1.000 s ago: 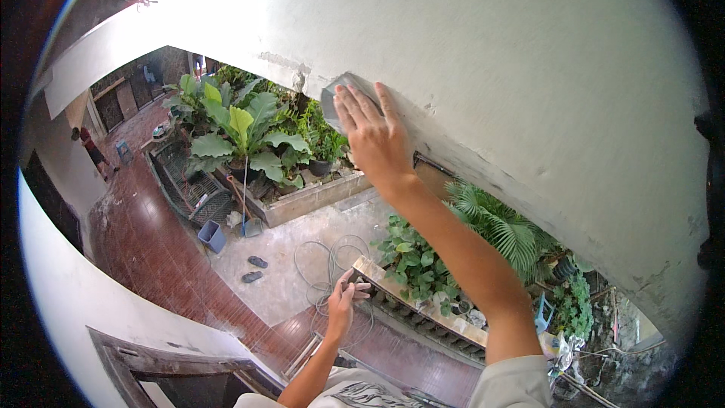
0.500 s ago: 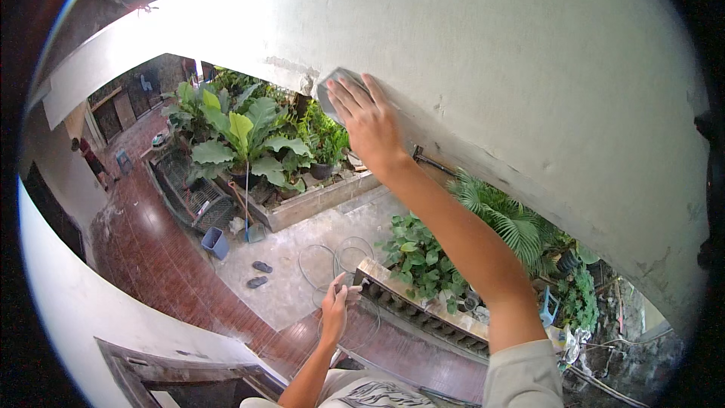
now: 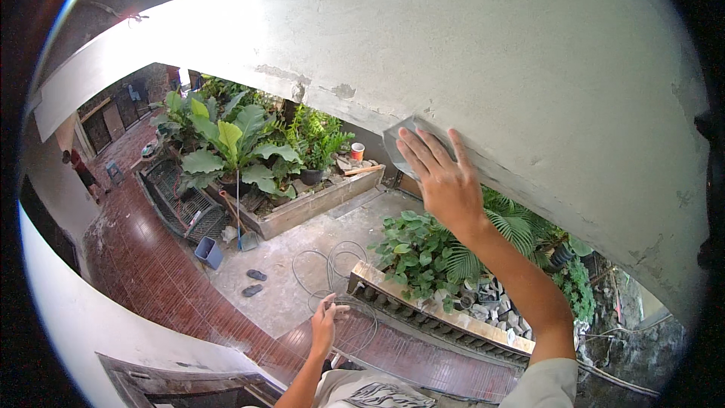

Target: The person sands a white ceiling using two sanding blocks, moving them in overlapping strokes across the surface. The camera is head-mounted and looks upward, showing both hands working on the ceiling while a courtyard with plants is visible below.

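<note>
Pressing a thin grey sanding sheet (image 3: 400,140) flat against the concrete beam's (image 3: 483,45) lower edge, our right hand (image 3: 445,177) kept fingers spread; light and floppy, it needed palm pressure. Our left hand (image 3: 325,325) hung open, empty.

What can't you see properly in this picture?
Head view only:
- The grey pad: mostly hidden under the right hand pressing it on the wall.
- The left hand: too small to tell whether it grips anything.
- The person by the left rim: tiny and bent by the lens.
- The slippers: too small for detail.
</note>
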The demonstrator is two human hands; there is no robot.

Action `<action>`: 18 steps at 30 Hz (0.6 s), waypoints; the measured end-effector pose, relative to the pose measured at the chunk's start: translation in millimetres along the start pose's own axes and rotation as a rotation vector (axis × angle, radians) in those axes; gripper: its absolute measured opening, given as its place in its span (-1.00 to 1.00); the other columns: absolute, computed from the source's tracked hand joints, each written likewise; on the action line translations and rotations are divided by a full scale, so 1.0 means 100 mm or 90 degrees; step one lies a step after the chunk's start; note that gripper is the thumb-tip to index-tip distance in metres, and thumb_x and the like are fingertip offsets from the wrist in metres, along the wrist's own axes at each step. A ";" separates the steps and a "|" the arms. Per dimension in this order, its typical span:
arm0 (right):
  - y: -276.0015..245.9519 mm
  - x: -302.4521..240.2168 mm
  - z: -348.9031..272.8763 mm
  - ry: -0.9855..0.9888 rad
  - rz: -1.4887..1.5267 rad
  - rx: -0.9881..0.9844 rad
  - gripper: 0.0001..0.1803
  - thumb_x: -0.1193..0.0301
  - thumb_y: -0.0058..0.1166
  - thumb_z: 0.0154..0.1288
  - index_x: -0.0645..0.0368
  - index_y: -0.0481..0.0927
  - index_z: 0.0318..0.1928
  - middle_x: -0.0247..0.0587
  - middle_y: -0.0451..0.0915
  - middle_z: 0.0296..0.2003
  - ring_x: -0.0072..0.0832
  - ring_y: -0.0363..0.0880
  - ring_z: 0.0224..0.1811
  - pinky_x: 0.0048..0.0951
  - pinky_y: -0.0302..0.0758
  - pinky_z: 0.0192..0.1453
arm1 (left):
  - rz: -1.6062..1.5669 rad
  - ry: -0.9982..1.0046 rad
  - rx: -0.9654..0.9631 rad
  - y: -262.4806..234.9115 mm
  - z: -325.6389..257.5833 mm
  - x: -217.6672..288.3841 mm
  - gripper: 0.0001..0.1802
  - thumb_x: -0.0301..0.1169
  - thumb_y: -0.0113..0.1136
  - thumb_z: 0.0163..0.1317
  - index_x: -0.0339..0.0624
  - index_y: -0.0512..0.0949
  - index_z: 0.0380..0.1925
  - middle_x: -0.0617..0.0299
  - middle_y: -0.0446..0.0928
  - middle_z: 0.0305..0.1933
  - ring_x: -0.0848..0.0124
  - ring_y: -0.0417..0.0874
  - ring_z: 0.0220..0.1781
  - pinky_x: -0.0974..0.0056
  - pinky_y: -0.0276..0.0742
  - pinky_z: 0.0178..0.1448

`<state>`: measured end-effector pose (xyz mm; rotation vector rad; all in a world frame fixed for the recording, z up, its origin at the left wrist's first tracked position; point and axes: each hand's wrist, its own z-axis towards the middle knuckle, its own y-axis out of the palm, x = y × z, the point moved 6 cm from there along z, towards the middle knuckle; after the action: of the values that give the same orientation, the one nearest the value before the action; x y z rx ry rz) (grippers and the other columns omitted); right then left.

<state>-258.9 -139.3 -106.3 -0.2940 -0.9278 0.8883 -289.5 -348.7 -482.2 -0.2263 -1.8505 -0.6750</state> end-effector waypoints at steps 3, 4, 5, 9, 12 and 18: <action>0.09 -0.13 0.29 -0.006 -0.014 -0.015 -0.27 0.33 0.10 0.21 -0.11 0.29 0.44 -0.62 0.13 0.49 -0.57 0.15 0.49 -0.16 -0.01 0.62 | 0.019 0.055 -0.015 -0.03 0.05 0.20 -0.54 -0.31 -0.07 0.44 -0.24 0.34 0.28 0.02 0.66 -0.15 0.37 0.64 -0.18 0.28 0.54 -0.03; 0.13 -0.18 0.42 -0.009 -0.030 0.006 -0.27 0.33 0.09 0.22 -0.10 0.28 0.44 -0.60 0.13 0.50 -0.56 0.14 0.49 -0.17 -0.02 0.62 | 0.034 0.070 -0.015 -0.01 0.05 0.28 -0.56 -0.33 -0.09 0.45 -0.25 0.34 0.27 0.02 0.66 -0.14 0.38 0.65 -0.18 0.29 0.54 -0.04; 0.18 -0.25 0.56 -0.013 -0.044 0.028 -0.28 0.32 0.09 0.23 -0.10 0.28 0.44 -0.58 0.12 0.50 -0.56 0.14 0.49 -0.18 -0.02 0.63 | 0.051 0.085 -0.013 0.01 0.06 0.36 -0.58 -0.35 -0.10 0.46 -0.27 0.34 0.26 0.02 0.66 -0.12 0.39 0.65 -0.19 0.31 0.55 -0.05; 0.36 -0.57 1.18 -0.033 -0.046 0.076 -0.30 0.28 0.07 0.27 -0.08 0.28 0.44 -0.51 0.15 0.49 -0.54 0.11 0.51 -0.19 -0.08 0.64 | -0.013 0.125 -0.022 0.16 -0.01 0.54 -0.59 -0.38 -0.11 0.48 -0.28 0.34 0.25 0.00 0.65 -0.08 0.41 0.65 -0.19 0.32 0.55 -0.04; 0.39 -0.66 1.33 -0.012 0.023 0.057 -0.34 0.23 0.04 0.32 -0.07 0.29 0.43 -0.48 0.18 0.48 -0.52 0.09 0.52 -0.17 -0.14 0.65 | -0.025 0.148 -0.033 0.22 -0.10 0.51 -0.59 -0.37 -0.11 0.48 -0.29 0.34 0.25 0.00 0.66 -0.09 0.39 0.66 -0.19 0.31 0.56 -0.04; 0.22 -0.43 0.60 0.012 -0.009 0.000 -0.43 0.22 -0.03 0.40 -0.08 0.34 0.40 -0.46 0.19 0.47 -0.52 0.08 0.53 -0.06 -0.16 0.63 | -0.013 0.064 -0.021 0.08 -0.27 0.15 -0.58 -0.37 -0.11 0.48 -0.29 0.33 0.26 -0.01 0.67 -0.10 0.37 0.69 -0.20 0.30 0.59 -0.05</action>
<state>-330.5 -166.5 -108.0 -0.2948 -0.9120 0.8709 -270.3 -359.5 -459.3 -0.1924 -1.7492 -0.7186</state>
